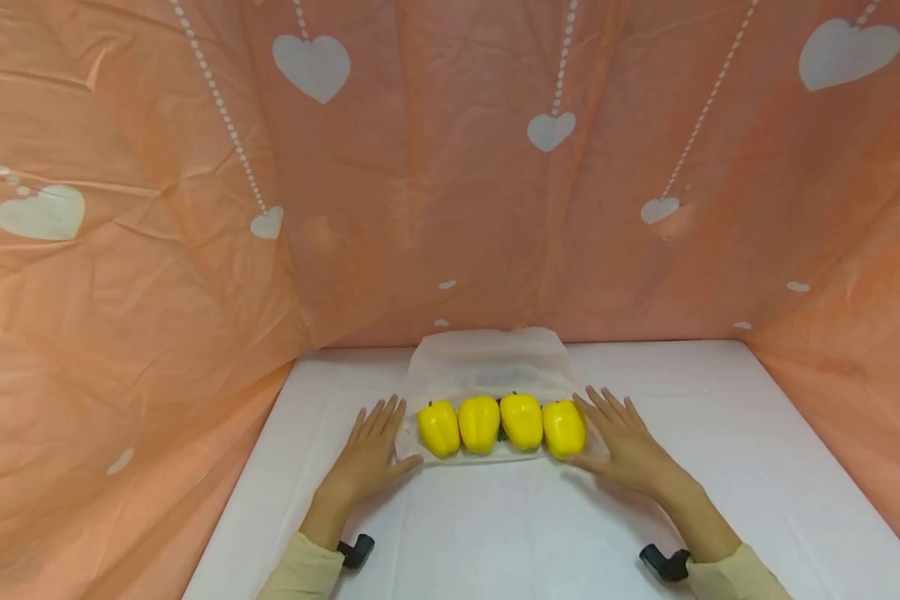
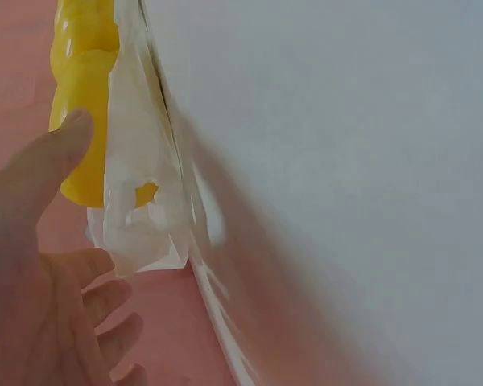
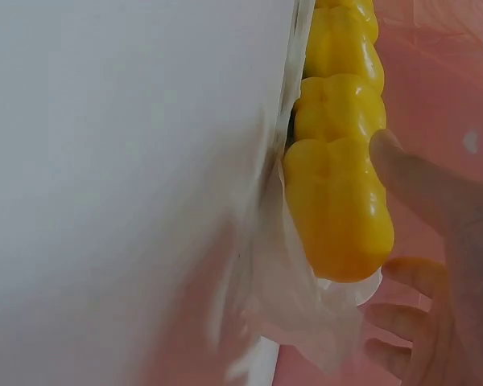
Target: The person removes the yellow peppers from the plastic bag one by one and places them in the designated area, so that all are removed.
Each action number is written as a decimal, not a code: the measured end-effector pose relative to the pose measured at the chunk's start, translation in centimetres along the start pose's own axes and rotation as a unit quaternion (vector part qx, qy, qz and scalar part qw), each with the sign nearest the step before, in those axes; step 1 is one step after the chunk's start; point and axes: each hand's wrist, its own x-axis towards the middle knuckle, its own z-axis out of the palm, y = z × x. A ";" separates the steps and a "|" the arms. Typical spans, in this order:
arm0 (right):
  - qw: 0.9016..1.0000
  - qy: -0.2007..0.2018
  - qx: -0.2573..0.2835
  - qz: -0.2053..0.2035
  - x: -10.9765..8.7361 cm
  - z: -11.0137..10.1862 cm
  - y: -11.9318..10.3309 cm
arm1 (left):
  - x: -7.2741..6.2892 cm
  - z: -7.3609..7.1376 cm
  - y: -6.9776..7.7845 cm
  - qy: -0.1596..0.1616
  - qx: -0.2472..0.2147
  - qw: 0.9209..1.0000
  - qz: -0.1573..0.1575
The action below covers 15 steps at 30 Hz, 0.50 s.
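Several glossy yellow bell peppers [image 1: 480, 425] sit side by side in a row on a thin, translucent white plastic sheet [image 1: 491, 358], whose far part spreads out behind them. Dark green bits [image 1: 502, 434] show between the middle ones. My left hand [image 1: 367, 458] is beside the leftmost pepper [image 1: 438, 429], fingers spread and thumb toward it, at the sheet's left end. On the other side my right hand [image 1: 630, 450] has its fingers spread around the outer side of the rightmost pepper [image 1: 565, 429], thumb close to its near side. Neither hand grips anything.
A white table [image 1: 480, 533] lies beneath everything. Peach-coloured cloth [image 1: 480, 208] printed with white hearts hangs behind the table and along both sides. Black wrist mounts [image 1: 357, 551] stick out from the cream sleeves [image 1: 303, 571].
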 end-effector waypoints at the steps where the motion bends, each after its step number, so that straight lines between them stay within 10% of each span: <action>1: 1.000 0.006 0.001 -0.006 0.1 0.1 0.0 | 0.1 0.0 0.0 0.001 -0.002 1.000 0.001; 15: 1.000 0.005 -0.002 -0.008 0.8 0.3 -0.3 | 0.7 0.0 0.3 -0.013 -0.026 1.000 -0.010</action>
